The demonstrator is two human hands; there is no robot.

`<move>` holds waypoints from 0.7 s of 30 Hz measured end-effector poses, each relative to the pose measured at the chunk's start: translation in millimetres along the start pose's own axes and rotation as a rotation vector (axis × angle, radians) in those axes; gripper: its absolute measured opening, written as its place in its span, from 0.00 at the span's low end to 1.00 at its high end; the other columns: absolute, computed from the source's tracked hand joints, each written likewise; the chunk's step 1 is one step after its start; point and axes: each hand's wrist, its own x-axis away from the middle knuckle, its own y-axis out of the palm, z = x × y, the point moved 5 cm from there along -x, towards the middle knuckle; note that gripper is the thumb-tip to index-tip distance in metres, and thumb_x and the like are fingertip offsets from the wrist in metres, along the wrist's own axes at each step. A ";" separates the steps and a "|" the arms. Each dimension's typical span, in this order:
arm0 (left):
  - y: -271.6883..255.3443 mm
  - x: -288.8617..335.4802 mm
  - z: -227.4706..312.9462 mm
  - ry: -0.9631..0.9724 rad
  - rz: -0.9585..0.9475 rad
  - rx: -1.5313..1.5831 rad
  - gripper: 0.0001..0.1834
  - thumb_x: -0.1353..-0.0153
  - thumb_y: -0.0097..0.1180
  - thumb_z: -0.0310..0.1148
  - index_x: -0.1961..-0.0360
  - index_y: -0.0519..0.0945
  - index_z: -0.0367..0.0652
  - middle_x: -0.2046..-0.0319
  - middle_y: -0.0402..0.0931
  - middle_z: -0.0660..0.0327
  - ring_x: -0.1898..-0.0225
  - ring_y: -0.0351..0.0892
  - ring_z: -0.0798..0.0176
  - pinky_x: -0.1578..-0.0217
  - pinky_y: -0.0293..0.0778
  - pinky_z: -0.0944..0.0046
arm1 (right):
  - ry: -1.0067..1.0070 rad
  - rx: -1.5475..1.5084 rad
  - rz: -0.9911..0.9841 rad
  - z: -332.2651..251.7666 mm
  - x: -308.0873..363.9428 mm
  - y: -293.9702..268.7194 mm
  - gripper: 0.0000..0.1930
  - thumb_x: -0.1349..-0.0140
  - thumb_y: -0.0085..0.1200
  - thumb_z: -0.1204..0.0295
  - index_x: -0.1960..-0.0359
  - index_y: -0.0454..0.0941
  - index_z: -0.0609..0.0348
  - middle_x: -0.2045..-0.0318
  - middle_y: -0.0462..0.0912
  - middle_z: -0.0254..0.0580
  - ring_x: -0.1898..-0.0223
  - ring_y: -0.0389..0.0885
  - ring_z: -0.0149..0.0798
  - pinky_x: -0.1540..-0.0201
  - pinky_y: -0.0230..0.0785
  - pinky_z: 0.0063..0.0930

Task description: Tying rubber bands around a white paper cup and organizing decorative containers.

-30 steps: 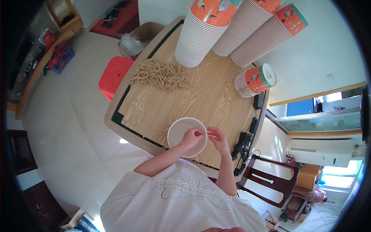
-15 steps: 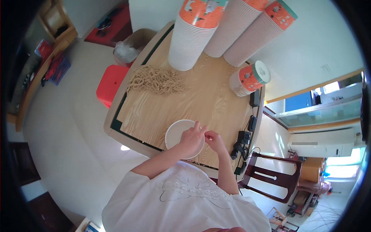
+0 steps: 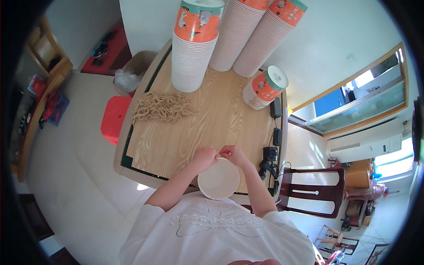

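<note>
A white paper bucket (image 3: 219, 179) is at the near edge of the table, close to my shirt, its round mouth facing up toward me. My left hand (image 3: 206, 158) is closed at its far rim, the fingertips pressed against the edge. Beside it, my right hand (image 3: 234, 154) pinches at the same part of the rim. Whatever lies between the right fingertips is too small to make out. Beyond my hands, to the left, a loose pile of beige twisted cords (image 3: 163, 108) lies on the wooden table (image 3: 221, 112).
Tall stacks of nested paper buckets (image 3: 189, 66) stand at the far side, with a shorter stack (image 3: 266, 86) to the right. Black adapters (image 3: 270, 153) and cables line the right edge. A red stool (image 3: 115, 119) stands left, a dark wooden chair (image 3: 311, 192) right.
The bucket has come nearer to my body. My hands, which were over its mouth and right side, are now together at its far rim. The whole view has shifted slightly.
</note>
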 end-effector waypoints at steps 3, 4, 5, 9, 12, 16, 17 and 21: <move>6.7 -8.5 -15.2 -0.083 -0.035 0.272 0.12 0.52 0.57 0.40 0.75 0.80 0.42 0.75 0.75 0.52 0.73 0.75 0.57 0.71 0.71 0.61 | -0.059 0.003 0.028 -5.6 -5.7 0.9 0.06 0.52 0.52 0.75 0.71 0.77 0.60 0.76 0.78 0.45 0.74 0.77 0.38 0.70 0.69 0.27; 14.8 -12.2 -25.1 -0.170 -0.070 0.482 0.14 0.52 0.57 0.42 0.74 0.80 0.41 0.76 0.76 0.52 0.75 0.75 0.59 0.72 0.70 0.63 | -0.064 0.003 0.017 -10.2 -5.8 3.9 0.06 0.52 0.52 0.75 0.71 0.77 0.60 0.76 0.78 0.45 0.74 0.77 0.38 0.70 0.69 0.27; 25.0 -15.8 -34.4 -0.181 -0.064 0.487 0.14 0.52 0.57 0.42 0.74 0.80 0.41 0.76 0.76 0.52 0.75 0.75 0.59 0.72 0.70 0.63 | -0.046 0.013 0.048 -19.2 -4.5 2.1 0.06 0.52 0.53 0.75 0.71 0.77 0.60 0.76 0.78 0.45 0.74 0.77 0.38 0.70 0.69 0.27; 51.6 -26.2 -59.6 -0.209 0.058 0.720 0.16 0.53 0.60 0.43 0.74 0.80 0.38 0.77 0.77 0.56 0.76 0.75 0.65 0.73 0.70 0.66 | -0.097 0.046 0.087 -27.1 -6.2 3.1 0.05 0.54 0.54 0.76 0.73 0.75 0.61 0.77 0.77 0.46 0.75 0.76 0.38 0.70 0.68 0.29; 65.9 -26.5 -62.3 -0.221 0.029 0.830 0.16 0.55 0.61 0.41 0.73 0.80 0.38 0.77 0.78 0.58 0.75 0.75 0.67 0.72 0.71 0.67 | -0.091 0.073 0.108 -24.7 -3.7 2.5 0.05 0.54 0.54 0.78 0.73 0.75 0.62 0.77 0.77 0.42 0.75 0.75 0.35 0.70 0.68 0.26; 61.2 -24.3 -47.3 -0.221 -0.070 0.846 0.12 0.54 0.60 0.35 0.72 0.80 0.37 0.78 0.78 0.59 0.76 0.73 0.72 0.74 0.70 0.69 | -0.117 0.052 0.141 -22.3 -1.8 0.6 0.05 0.54 0.54 0.79 0.73 0.75 0.62 0.77 0.77 0.41 0.75 0.75 0.35 0.70 0.68 0.26; 62.9 -23.6 -47.2 -0.225 -0.067 0.845 0.12 0.54 0.60 0.35 0.72 0.80 0.37 0.78 0.78 0.59 0.76 0.73 0.72 0.74 0.70 0.69 | -0.092 0.036 0.146 -26.0 -1.5 -0.3 0.05 0.54 0.55 0.79 0.73 0.75 0.62 0.77 0.78 0.41 0.75 0.75 0.34 0.70 0.68 0.25; 62.9 -19.6 -44.4 -0.189 0.028 0.939 0.08 0.54 0.59 0.32 0.75 0.80 0.37 0.80 0.77 0.60 0.77 0.73 0.72 0.76 0.69 0.70 | -0.125 -0.003 0.155 -17.2 -5.8 -4.0 0.04 0.54 0.55 0.79 0.74 0.75 0.61 0.78 0.78 0.40 0.75 0.75 0.32 0.71 0.68 0.24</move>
